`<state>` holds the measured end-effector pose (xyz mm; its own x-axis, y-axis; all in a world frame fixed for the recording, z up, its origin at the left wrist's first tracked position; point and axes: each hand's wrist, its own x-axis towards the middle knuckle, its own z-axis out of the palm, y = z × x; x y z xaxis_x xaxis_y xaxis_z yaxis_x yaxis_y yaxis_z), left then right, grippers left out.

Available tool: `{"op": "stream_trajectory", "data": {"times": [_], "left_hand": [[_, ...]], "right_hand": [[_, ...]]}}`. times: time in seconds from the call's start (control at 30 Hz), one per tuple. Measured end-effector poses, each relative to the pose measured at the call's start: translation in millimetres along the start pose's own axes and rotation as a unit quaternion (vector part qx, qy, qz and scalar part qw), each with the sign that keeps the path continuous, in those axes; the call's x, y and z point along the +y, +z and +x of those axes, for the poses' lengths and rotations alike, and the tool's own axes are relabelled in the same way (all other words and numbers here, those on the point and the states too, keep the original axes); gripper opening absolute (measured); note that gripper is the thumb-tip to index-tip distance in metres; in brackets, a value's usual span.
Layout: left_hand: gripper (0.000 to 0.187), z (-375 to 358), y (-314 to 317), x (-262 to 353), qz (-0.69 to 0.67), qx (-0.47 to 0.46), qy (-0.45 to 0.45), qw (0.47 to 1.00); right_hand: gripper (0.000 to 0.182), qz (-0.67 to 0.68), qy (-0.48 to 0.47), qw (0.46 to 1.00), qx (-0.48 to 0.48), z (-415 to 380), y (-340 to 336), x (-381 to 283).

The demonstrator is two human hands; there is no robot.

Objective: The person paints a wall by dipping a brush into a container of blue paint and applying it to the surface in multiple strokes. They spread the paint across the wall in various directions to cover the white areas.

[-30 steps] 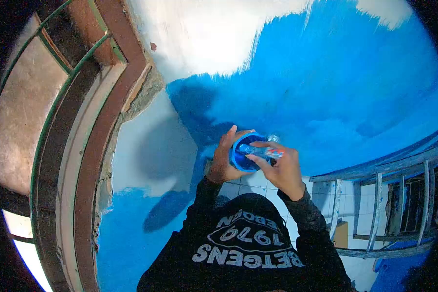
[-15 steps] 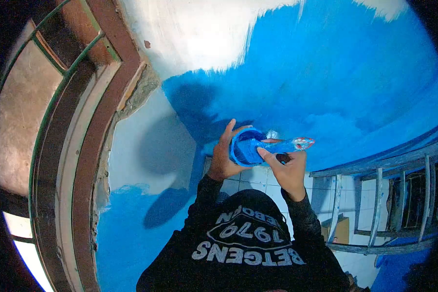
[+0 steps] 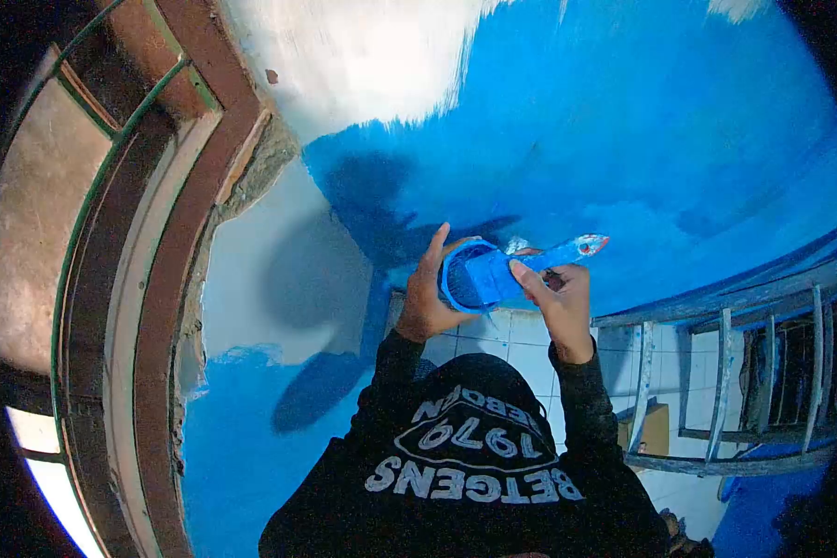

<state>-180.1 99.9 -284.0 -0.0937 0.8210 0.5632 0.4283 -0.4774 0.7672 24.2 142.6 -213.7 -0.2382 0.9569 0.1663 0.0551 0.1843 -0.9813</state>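
My left hand (image 3: 428, 290) is wrapped round a small paint cup (image 3: 452, 296) with blue paint on its rim and inside. In my right hand (image 3: 560, 302) is a paintbrush (image 3: 556, 254), pinched near the bristle end of its handle. Blue covers the brush, except at the whitish, red-tipped handle end, which points up and right. Its bristles lie over the cup's right rim. Beyond both hands rises a wall (image 3: 623, 139), largely painted bright blue, with a ragged upper edge against white. The shadows of my head and hands fall across it.
On the left runs a brown window frame (image 3: 172, 307) with green bars and a broken plaster edge. A paint-spattered wooden ladder (image 3: 721, 381) lies to the right, near a cardboard box (image 3: 656, 428). White tiles (image 3: 484, 339) show below my hands.
My right hand has drawn the brush slightly right and up, bringing more of its bristles out over the cup's rim. My left hand still holds the cup in nearly the same place.
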Motion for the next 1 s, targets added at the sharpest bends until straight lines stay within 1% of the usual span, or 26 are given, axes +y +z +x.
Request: {"op": "stream_trajectory", "data": {"times": [0.07,0.13,0.17,0.2,0.23,0.27,0.3,0.37,0.4,0.43,0.5,0.57,0.63,0.67,0.73,0.77,0.83,0.87,0.9,0.93,0.97,1.0], "left_hand": [[0.134,1.2,-3.4,3.1,0.024,-0.014,-0.007,1.0],[0.135,0.2,-4.4,2.6,0.049,-0.026,-0.015,0.998],[0.136,-2.4,-1.8,-2.3,0.005,-0.02,-0.027,0.999],[0.137,-4.5,0.3,-5.2,-0.039,-0.015,-0.038,0.998],[0.137,-6.8,1.6,-7.6,-0.039,-0.014,-0.038,0.998],[0.138,-8.7,2.4,-10.1,-0.049,-0.025,-0.035,0.998],[0.138,-8.5,2.4,-9.2,-0.058,-0.036,-0.032,0.997],[0.139,-8.5,1.9,-7.7,-0.069,-0.037,-0.028,0.996],[0.14,-8.2,0.6,-6.9,-0.079,-0.038,-0.027,0.996],[0.14,-9.5,-0.4,-8.7,-0.078,-0.037,-0.026,0.996],[0.142,-9.6,-2.7,-10.5,-0.052,-0.044,-0.041,0.997],[0.143,-8.0,-4.9,-4.9,-0.049,-0.048,-0.047,0.997],[0.144,-6.9,-6.6,-2.5,-0.044,-0.051,-0.055,0.996],[0.144,-7.2,-7.1,-4.0,-0.043,-0.068,-0.055,0.995],[0.143,-5.0,-6.2,-2.1,-0.042,-0.086,-0.054,0.994],[0.143,-4.1,-4.8,-0.4,-0.044,-0.075,-0.046,0.995],[0.143,-4.1,-3.7,-2.0,-0.045,-0.066,-0.038,0.996],[0.143,-6.8,-1.8,-7.6,-0.065,-0.064,-0.045,0.995],[0.143,-8.0,-0.5,-8.4,-0.086,-0.062,-0.053,0.993],[0.143,-9.8,1.0,-9.0,-0.087,-0.064,-0.054,0.993],[0.143,-11.7,1.5,-9.6,-0.077,-0.067,-0.052,0.993],[0.143,-12.8,0.9,-9.0,-0.066,-0.07,-0.051,0.994]], "right_hand": [[0.014,-0.013,0.003,1.0,0.0,-0.7,-2.4,-2.6],[0.014,-0.027,-0.041,0.999,0.005,-1.6,-3.7,-6.9],[0.014,-0.027,-0.042,0.999,0.003,-3.9,-4.2,-13.1],[0.013,-0.064,-0.069,0.995,-0.018,-8.3,-4.9,-21.3],[0.015,-0.101,-0.097,0.989,-0.039,-10.3,-5.8,-25.6],[0.029,-0.166,-0.269,0.943,-0.1,-5.3,-13.5,-16.1],[0.029,-0.166,-0.27,0.943,-0.099,-4.3,-16.4,-13.1],[0.044,-0.233,-0.352,0.888,-0.184,-3.8,-18.7,-9.0],[0.049,-0.274,-0.401,0.86,-0.157,-4.8,-15.7,-5.9],[0.049,-0.273,-0.402,0.86,-0.156,-6.5,-14.7,-6.7],[0.048,-0.339,-0.445,0.817,-0.141,-9.8,-14.1,-9.2],[0.05,-0.326,-0.443,0.824,-0.132,-11.9,-13.2,-2.9],[0.046,-0.317,-0.441,0.833,-0.107,-14.1,-11.8,-2.0],[0.046,-0.316,-0.442,0.832,-0.108,-14.6,-12.8,0.5],[0.039,-0.281,-0.398,0.867,-0.109,-15.6,-16.6,4.3],[0.039,-0.282,-0.397,0.867,-0.109,-18.3,-17.1,3.4],[0.031,-0.225,-0.32,0.919,-0.038,-23.1,-14.4,-4.4],[0.029,-0.127,-0.259,0.957,-0.01,-27.0,-15.2,9.9],[0.029,-0.128,-0.257,0.958,-0.008,-29.4,-14.5,18.2],[0.027,-0.074,-0.186,0.979,0.048,-31.3,-13.0,24.5],[0.026,-0.018,-0.114,0.988,0.103,-33.0,-11.1,28.7],[0.014,0.013,-0.06,0.989,0.133,-32.7,-6.7,13.2]]}}
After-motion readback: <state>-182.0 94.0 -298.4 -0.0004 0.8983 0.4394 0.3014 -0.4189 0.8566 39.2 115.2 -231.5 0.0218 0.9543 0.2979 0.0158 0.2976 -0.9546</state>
